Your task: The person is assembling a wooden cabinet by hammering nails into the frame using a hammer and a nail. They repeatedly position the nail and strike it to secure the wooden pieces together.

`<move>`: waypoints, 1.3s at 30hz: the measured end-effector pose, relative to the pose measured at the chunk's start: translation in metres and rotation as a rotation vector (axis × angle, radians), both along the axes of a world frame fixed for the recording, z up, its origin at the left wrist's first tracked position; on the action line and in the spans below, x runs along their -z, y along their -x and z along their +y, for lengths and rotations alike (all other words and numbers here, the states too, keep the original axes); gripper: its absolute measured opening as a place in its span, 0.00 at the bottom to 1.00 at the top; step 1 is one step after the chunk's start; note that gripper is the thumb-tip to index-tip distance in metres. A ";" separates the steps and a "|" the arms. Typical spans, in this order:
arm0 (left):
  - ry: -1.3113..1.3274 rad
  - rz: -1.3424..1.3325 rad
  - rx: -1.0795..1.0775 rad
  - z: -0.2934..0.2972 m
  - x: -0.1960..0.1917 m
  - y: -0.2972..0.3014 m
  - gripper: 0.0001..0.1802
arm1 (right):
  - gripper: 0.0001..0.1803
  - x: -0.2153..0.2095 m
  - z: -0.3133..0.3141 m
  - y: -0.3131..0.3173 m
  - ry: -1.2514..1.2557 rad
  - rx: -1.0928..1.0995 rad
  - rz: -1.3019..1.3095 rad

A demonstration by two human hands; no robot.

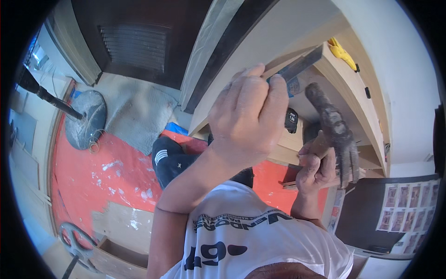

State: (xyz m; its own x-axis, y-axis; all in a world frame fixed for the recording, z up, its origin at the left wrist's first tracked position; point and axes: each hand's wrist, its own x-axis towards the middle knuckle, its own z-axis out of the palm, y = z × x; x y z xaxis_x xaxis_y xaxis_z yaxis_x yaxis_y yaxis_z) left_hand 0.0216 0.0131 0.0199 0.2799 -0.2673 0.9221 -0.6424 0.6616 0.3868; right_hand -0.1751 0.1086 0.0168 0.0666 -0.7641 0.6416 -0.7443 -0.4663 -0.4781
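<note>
My left hand (pixel 248 111) is closed around the handle of a chisel (pixel 302 66), largely hidden by the fingers. The chisel's flat, dark blade reaches up and right to the corner of a pale wooden cabinet (pixel 350 81); whether it cuts into the wood I cannot tell. Lower right, my right hand (pixel 318 172) grips a claw hammer (pixel 335 122) by its short visible length of wooden handle. The worn, dark hammer head is apart from the chisel, with its claw pointing down. A yellow tool (pixel 343 53), perhaps a spring clamp, lies on the cabinet's edge.
Inside the cabinet sits a black battery-like block (pixel 291 120). Red sheeting (pixel 116 181) with white splashes covers the floor. A round stand base (pixel 86 118) with a pole is at left, beside a grey mat (pixel 139 116). A dark louvred door (pixel 134 46) stands behind.
</note>
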 end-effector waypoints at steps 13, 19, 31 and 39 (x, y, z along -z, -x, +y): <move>-0.183 -0.156 -0.080 0.024 -0.028 -0.007 0.05 | 0.21 0.010 0.004 0.008 0.062 -0.163 -0.008; -0.224 -0.147 -0.104 0.030 -0.031 -0.004 0.06 | 0.20 0.020 0.015 0.018 -0.004 -0.191 -0.068; -0.386 -0.216 -0.128 0.048 -0.051 -0.001 0.03 | 0.21 0.011 0.008 0.011 -0.024 -0.263 -0.117; -0.287 -0.238 -0.046 0.037 -0.035 -0.009 0.06 | 0.24 -0.010 -0.007 0.006 0.100 -0.231 -0.037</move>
